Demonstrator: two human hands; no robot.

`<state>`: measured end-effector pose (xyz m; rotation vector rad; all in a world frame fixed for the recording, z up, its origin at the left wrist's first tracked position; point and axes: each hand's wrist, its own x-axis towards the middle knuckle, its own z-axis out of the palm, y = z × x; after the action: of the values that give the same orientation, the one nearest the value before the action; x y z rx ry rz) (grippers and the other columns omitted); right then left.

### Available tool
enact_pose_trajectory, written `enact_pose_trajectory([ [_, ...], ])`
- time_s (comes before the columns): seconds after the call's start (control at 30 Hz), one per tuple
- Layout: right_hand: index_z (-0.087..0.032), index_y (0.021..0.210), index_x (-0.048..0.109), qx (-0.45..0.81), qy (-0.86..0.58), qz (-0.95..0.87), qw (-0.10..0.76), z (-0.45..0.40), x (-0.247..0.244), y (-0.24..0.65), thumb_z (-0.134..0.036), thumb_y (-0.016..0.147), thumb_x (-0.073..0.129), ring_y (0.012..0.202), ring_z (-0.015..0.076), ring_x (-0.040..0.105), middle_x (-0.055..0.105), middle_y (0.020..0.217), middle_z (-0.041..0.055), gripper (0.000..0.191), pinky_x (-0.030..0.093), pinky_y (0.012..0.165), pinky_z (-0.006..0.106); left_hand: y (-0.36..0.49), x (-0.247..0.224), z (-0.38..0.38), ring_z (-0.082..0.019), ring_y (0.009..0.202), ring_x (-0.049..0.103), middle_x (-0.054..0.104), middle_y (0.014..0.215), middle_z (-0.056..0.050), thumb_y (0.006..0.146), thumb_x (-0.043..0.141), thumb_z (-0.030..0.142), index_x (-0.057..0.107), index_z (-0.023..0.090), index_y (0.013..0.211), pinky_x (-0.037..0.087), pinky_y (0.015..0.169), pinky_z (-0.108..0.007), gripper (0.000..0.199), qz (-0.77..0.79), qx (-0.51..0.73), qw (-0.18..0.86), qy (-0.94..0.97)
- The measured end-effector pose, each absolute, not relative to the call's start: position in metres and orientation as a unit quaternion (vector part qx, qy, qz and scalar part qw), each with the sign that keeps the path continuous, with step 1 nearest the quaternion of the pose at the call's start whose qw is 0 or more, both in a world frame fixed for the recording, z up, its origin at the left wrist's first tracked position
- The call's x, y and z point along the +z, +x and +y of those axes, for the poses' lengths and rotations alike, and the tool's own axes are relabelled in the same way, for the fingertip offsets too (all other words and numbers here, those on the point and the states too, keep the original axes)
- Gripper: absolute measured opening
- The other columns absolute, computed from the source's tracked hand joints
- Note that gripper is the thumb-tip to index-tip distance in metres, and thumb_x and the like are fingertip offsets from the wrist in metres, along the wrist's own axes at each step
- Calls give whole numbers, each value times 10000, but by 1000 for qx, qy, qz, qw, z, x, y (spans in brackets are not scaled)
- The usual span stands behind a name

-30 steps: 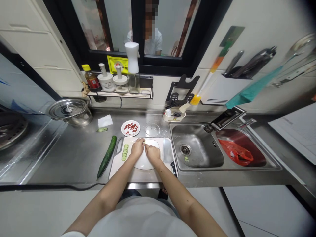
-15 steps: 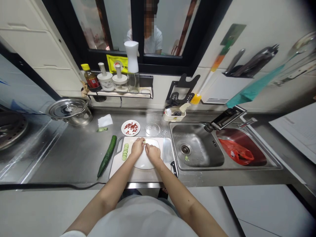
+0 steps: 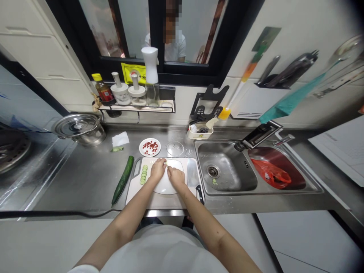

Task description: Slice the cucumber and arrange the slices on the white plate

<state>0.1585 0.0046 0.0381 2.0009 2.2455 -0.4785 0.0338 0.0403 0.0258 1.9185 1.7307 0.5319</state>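
Note:
Both of my hands meet over a white plate (image 3: 165,188) that rests on the cutting board (image 3: 137,197). The fingers of my left hand (image 3: 158,170) are closed at the plate's far side, with a pale green bit of cucumber slice (image 3: 166,162) showing at their tips. My right hand (image 3: 175,176) is closed close beside it, fingertips pinched; what they hold is hidden. A short row of overlapping cucumber slices (image 3: 144,175) lies on the board left of the plate. To the right, a knife (image 3: 199,194) with a black handle lies on the board.
A whole cucumber (image 3: 123,180) lies left of the board. Behind it stand a small plate of red pieces (image 3: 153,153), a paper towel (image 3: 120,138) and a lidded pot (image 3: 90,135). The sink (image 3: 227,180) is on the right, with a red bag (image 3: 271,175) in its second basin.
My hands stay almost where they were over the plate, still closed. The view has shifted very slightly; nothing else has visibly moved.

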Motion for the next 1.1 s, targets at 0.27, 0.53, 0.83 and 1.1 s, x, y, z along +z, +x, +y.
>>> enact_pose_trajectory([
  [0.27, -217, 1210, 578, -160, 660, 732, 47, 6, 40, 157, -325, 1006, 259, 905, 182, 644, 692, 1041, 92, 394, 412, 735, 260, 35, 23, 42, -194, 952, 582, 636, 1024, -80, 858, 524, 168, 636, 184, 1026, 420, 870, -294, 202, 634, 193, 244, 708],
  [0.53, -227, 1224, 574, -169, 666, 725, 41, 7, 43, 155, -328, 1000, 268, 911, 181, 646, 696, 1032, 91, 392, 416, 746, 265, 37, 26, 43, -196, 962, 581, 641, 1041, -79, 846, 517, 147, 634, 185, 1018, 422, 863, -289, 211, 637, 191, 242, 707],
  [0.83, -220, 1187, 586, -175, 675, 717, 12, 7, 46, 157, -312, 992, 290, 939, 179, 639, 695, 1040, 88, 366, 406, 757, 259, 37, 24, 46, -189, 926, 576, 638, 1021, -71, 839, 543, 167, 629, 186, 1004, 420, 827, -279, 187, 640, 174, 237, 710],
  [1.1, -221, 1184, 585, -181, 677, 713, 26, 8, 44, 157, -292, 993, 285, 949, 178, 634, 693, 1051, 87, 362, 398, 748, 257, 37, 23, 45, -184, 919, 577, 635, 1019, -71, 854, 520, 162, 617, 187, 1003, 414, 818, -276, 180, 640, 173, 226, 714],
])
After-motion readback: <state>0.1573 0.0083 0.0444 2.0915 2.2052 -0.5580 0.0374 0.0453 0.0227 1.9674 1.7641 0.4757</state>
